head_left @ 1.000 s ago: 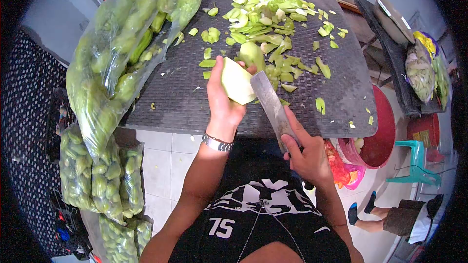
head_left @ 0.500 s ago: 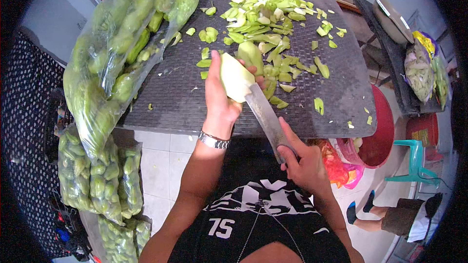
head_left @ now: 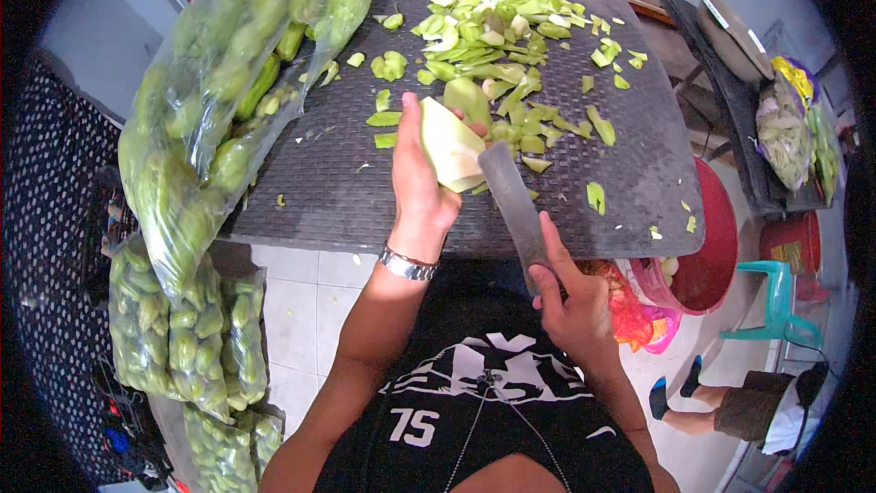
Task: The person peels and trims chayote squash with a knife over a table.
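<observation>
My left hand (head_left: 422,178) is wrapped round a pale, cut-faced chayote (head_left: 449,144) above the front part of the dark woven-top table (head_left: 338,192). In my right hand (head_left: 575,306) is a knife with a broad, whitish-smeared blade (head_left: 511,205). The blade's tip end is against or right beside the chayote's right side; I cannot tell whether it is cutting in. Just behind the chayote shows a smooth green piece (head_left: 467,99), partly hidden. Past my hands, a heap of green peelings (head_left: 502,14) spreads over the table, with loose scraps around it.
A large clear plastic bag of chayotes (head_left: 192,128) lies along the table's left side. More filled bags (head_left: 169,329) are below it. To the right are a red tub (head_left: 716,246), a teal stool (head_left: 771,306) and a black shelf with bagged goods (head_left: 785,132). A person's legs (head_left: 716,406) show lower right.
Both hands have shifted slightly to the right. The knife's tip has moved right, from the chayote's cut face to its right edge, and the blade stands a little steeper.
</observation>
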`<state>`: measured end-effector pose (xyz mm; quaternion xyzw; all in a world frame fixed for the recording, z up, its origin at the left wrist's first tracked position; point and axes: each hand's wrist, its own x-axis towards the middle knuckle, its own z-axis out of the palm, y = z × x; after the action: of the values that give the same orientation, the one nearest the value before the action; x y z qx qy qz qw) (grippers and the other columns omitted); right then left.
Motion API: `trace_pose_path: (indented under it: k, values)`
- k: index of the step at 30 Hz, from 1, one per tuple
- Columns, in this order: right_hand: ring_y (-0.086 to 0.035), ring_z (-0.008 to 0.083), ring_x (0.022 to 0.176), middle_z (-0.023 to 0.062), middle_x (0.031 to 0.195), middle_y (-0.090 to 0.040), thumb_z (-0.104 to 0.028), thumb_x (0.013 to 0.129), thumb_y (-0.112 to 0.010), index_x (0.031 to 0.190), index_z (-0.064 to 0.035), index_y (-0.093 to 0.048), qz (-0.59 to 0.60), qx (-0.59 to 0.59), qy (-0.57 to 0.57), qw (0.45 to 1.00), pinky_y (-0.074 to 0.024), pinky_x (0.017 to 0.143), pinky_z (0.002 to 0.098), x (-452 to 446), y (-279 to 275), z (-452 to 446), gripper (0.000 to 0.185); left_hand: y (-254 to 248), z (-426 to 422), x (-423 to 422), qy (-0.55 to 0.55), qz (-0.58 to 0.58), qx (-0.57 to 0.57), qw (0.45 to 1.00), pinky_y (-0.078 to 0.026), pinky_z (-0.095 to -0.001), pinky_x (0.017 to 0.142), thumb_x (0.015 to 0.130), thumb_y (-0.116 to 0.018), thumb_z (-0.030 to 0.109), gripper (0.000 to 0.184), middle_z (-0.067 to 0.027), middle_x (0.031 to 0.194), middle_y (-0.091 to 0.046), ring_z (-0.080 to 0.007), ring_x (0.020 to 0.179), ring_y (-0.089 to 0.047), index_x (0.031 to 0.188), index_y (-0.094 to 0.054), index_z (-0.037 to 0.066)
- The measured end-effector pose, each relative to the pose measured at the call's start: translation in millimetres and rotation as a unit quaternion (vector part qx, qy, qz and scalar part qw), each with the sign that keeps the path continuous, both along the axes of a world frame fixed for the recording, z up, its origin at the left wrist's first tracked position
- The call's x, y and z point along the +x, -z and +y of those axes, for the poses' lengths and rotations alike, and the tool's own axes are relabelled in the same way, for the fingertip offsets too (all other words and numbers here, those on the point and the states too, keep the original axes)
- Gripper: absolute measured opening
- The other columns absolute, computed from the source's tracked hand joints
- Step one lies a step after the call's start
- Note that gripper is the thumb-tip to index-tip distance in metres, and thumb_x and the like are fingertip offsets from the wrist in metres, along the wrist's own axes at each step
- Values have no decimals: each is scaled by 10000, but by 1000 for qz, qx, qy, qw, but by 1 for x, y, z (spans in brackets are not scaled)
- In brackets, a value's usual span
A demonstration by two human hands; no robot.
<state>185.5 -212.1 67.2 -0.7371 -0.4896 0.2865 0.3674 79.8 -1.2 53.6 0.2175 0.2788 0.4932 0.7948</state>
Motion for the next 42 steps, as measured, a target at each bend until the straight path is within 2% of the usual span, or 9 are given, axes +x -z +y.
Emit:
trace_pose_path:
  k: [2,5,11,14,20,23,32,35,42]
  values:
    - [-645,106,612,153,945,-750,-33,999,-603,1563,-130,-448,-10,27,-3,1000,-559,574,300,0,5,2,593,1,-6,3,8,9,0,1000,-591,-396,746,1027,-495,613,586,-131,860,-699,-263,785,-708,973,-662,54]
    - [-709,245,564,145,680,-696,-150,1015,-623,1590,-215,-397,-15,36,-14,999,-580,570,392,2,8,4,621,4,-6,5,12,13,-7,1000,-597,-425,731,1025,-495,618,593,-127,854,-681,-272,778,-704,986,-652,48]
    - [-708,205,566,137,698,-710,-113,1002,-625,1576,-207,-427,49,-6,-17,999,-578,568,374,3,9,2,614,-1,-6,5,45,-2,-7,999,-600,-498,714,1012,-482,651,640,-182,886,-663,-334,734,-693,1058,-615,26]
    - [-626,81,564,74,798,-726,-63,1008,-604,1576,-181,-439,81,3,-23,996,-518,513,268,5,7,4,602,-3,-3,6,51,13,-14,999,-599,-512,709,1005,-477,666,659,-194,887,-660,-347,711,-689,1074,-607,24]
    - [-603,63,560,36,786,-706,-68,1013,-602,1582,-186,-427,89,5,-29,996,-517,497,253,6,4,6,606,-4,-4,3,61,9,2,998,-600,-508,688,1001,-483,669,655,-196,887,-670,-356,714,-702,1104,-598,33]
    - [-706,146,593,131,831,-752,-74,1002,-616,1578,-193,-424,120,-24,-15,992,-580,595,327,1,1,13,619,-3,-8,5,64,1,17,998,-601,-500,690,999,-483,675,657,-193,881,-674,-360,719,-710,1107,-599,38]
    - [-685,130,576,127,821,-741,-75,1005,-603,1587,-185,-404,156,8,-22,987,-572,574,314,0,10,20,625,6,-11,5,37,-18,7,999,-597,-480,707,1010,-473,666,643,-162,894,-687,-342,743,-716,1085,-610,43]
    - [-664,110,586,107,852,-742,-81,1006,-604,1584,-153,-406,169,-68,-14,983,-564,557,302,6,-5,15,615,15,0,5,-16,-6,0,1000,-595,-468,731,1016,-467,658,625,-142,896,-691,-329,791,-711,1073,-618,54]
    - [-630,99,634,50,808,-685,-58,992,-608,1582,-74,-392,238,61,-6,969,-549,598,289,11,4,5,629,16,14,-4,10,-118,-74,990,-539,-476,858,1009,-434,649,611,-106,975,-700,-326,889,-680,1073,-649,81]
